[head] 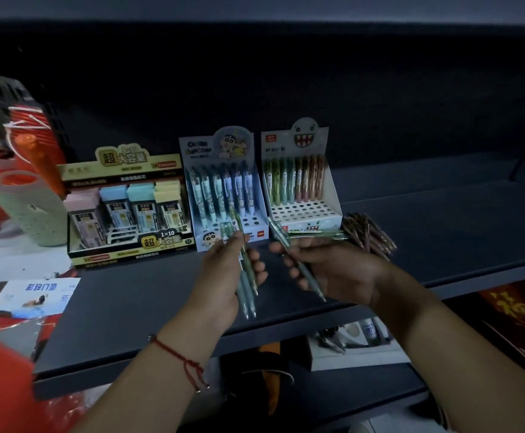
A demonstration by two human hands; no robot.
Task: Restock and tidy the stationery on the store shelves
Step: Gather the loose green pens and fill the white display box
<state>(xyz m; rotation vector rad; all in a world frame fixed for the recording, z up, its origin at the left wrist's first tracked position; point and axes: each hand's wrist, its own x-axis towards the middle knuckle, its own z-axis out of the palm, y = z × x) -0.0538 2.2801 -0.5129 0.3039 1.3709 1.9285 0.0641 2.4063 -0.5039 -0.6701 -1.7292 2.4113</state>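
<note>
My left hand (223, 273) grips a small bundle of green pens (246, 285), tips pointing down toward me. My right hand (326, 267) holds a single green pen (289, 248) at a slant, its cap end near the white monster-face display box (305, 210). That box holds green and brown pens in its back rows, and its front holes are bare. Left of it stands a blue cartoon display box (223, 189) with blue pens. A pile of loose brown pens (367, 232) lies on the dark shelf (129, 307) right of the white box.
A black and gold box of pencil-lead cases (126, 207) stands at the left of the shelf. Beyond it are a green perforated basket (26, 207), red items and a leaflet (33, 295). A lower shelf holds a white tray (348, 348) with small goods.
</note>
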